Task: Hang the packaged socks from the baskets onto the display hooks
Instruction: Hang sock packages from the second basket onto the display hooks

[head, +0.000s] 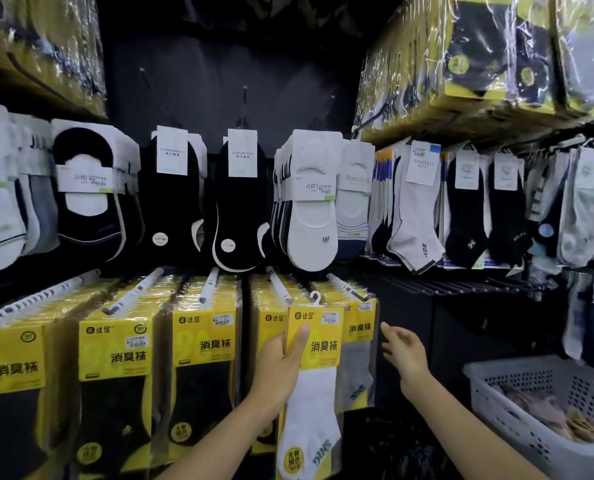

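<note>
My left hand point(281, 362) grips a yellow-headed pack of white socks point(314, 382) by its left edge, thumb on the front. The pack's white plastic hanger point(315, 299) sits just below the tips of two display hooks point(281, 285), in front of the hung yellow packs. My right hand point(404, 353) hovers open to the right of the pack, fingers spread, touching nothing. A white perforated basket point(517, 386) at the lower right holds more packaged socks.
Rows of yellow sock packs point(203, 344) fill the lower hooks to the left. Above hang black and white no-show socks point(241, 202). On the right an ankle sock rack point(468, 202) hangs over a wire shelf point(454, 285). Wrapped yellow boxes point(479, 64) sit overhead.
</note>
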Tool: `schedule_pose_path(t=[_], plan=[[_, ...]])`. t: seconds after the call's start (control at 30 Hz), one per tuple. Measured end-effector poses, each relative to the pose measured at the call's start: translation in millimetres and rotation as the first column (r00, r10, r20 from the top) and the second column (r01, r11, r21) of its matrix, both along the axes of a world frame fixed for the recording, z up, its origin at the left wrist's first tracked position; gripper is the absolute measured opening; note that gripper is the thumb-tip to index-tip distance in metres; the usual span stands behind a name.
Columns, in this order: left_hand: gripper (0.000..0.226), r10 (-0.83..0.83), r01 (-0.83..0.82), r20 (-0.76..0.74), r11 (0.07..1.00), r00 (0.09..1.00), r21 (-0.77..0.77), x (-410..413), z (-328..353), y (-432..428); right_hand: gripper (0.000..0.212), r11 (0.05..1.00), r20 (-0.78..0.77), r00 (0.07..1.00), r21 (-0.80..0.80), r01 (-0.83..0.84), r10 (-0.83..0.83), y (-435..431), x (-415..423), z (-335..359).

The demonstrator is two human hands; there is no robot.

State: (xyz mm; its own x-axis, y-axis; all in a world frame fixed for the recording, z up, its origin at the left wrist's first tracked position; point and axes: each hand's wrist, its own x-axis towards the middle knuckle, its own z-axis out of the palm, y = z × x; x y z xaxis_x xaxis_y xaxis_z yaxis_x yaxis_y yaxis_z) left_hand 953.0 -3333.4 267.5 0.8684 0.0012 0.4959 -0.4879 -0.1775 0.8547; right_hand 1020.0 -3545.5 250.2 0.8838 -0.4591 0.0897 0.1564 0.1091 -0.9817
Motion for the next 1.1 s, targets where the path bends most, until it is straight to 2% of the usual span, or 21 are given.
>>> schedule_pose_path(t=[0.03,0.1,0.17,0.23,0.3,0.4,0.5,0.67,0.8,0.9,0.97,1.1], plan=[[0.045,-0.012,0.012,-0.013,1.0,1.0,-0.013,-0.1,-0.6,-4.5,0.021,0.996,0.014,0.997,0.024,-0.081,0.081,2.4,-7.5,3.5],[0.045,-0.036,0.035,-0.031,0.999,0.999,-0.031,0.0,-2.7,-15.4,0.028,0.969,0.053,0.968,0.012,-0.246,0.245,9.7,-24.9,11.6],[0.038,-0.092,0.09,-0.036,0.995,0.995,-0.049,-3.1,-3.3,-28.5,0.034,0.924,0.076,0.922,-0.083,-0.374,0.38,17.6,-40.4,17.2],[0.026,-0.135,0.131,-0.058,0.989,0.989,-0.068,-6.2,-3.2,-40.7,0.027,0.892,0.104,0.89,-0.142,-0.428,0.443,21.2,-51.0,17.1],[0.024,-0.158,0.148,-0.098,0.984,0.983,-0.1,-4.2,-4.4,-50.4,0.023,0.915,0.136,0.906,-0.126,-0.384,0.4,17.7,-55.3,15.3],[0.041,-0.126,0.126,-0.203,0.992,0.971,-0.014,0.4,-5.2,-61.4,0.019,0.975,0.12,0.968,-0.058,-0.214,0.22,1.2,-50.1,11.0],[0.056,-0.159,0.183,-0.324,0.982,0.933,0.045,4.4,-7.0,-71.7,0.018,0.99,0.097,0.986,-0.05,-0.131,0.135,-11.4,-41.8,10.8],[0.048,-0.174,0.164,-0.316,0.985,0.933,-0.056,14.1,-6.5,-82.2,0.019,0.982,0.143,0.981,-0.157,-0.105,0.128,-11.0,-20.7,23.6],[0.061,-0.123,0.088,-0.31,0.988,0.943,-0.124,27.8,-15.4,-79.6,0.016,0.965,0.154,0.974,-0.228,-0.128,0.166,-1.1,-3.3,27.8],[0.057,-0.104,0.062,-0.279,0.986,0.955,-0.156,38.0,-22.2,-77.3,0.013,0.961,0.139,0.977,-0.246,-0.125,0.163,4.1,10.0,24.1],[0.05,-0.097,0.059,-0.26,0.987,0.961,-0.15,42.3,-26.7,-76.6,0.018,0.973,0.126,0.984,-0.212,-0.094,0.123,5.7,16.3,19.0],[0.063,-0.081,0.062,-0.321,0.996,0.944,-0.069,42.4,-39.7,-73.0,0.03,0.984,0.088,0.996,-0.176,0.026,-0.011,4.5,12.0,4.5]])
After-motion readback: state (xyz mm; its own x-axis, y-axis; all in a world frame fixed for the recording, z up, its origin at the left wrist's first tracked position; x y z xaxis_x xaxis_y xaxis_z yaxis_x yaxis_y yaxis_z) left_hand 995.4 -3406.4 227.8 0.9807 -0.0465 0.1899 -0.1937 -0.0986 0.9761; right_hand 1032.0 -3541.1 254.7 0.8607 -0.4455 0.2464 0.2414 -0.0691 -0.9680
